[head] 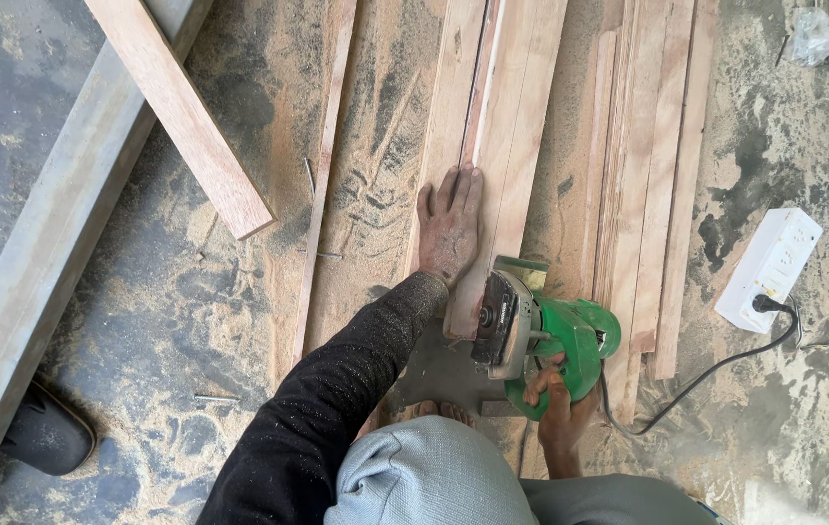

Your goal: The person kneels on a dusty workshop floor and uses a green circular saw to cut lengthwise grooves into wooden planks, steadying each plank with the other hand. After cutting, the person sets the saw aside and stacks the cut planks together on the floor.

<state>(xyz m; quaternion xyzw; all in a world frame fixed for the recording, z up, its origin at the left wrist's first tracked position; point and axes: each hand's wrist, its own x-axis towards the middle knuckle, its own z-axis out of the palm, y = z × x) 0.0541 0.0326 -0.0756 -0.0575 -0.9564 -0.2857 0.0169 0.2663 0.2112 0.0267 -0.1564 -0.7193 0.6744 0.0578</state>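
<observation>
Saw blade hidden behind green circular saw (541, 335), right hand (555, 403) clamped on its handle, left hand (450, 226) flat on plank (512, 126), sawdust-covered concrete floor (181, 292), white power strip (769, 267) near right edge.

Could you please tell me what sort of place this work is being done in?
Probably a carpentry workshop floor: long pale wooden planks lie on sawdust-covered concrete, and the right hand grips a green electric circular saw.

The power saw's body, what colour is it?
Bright green, seen in the head view: power saw.
</observation>
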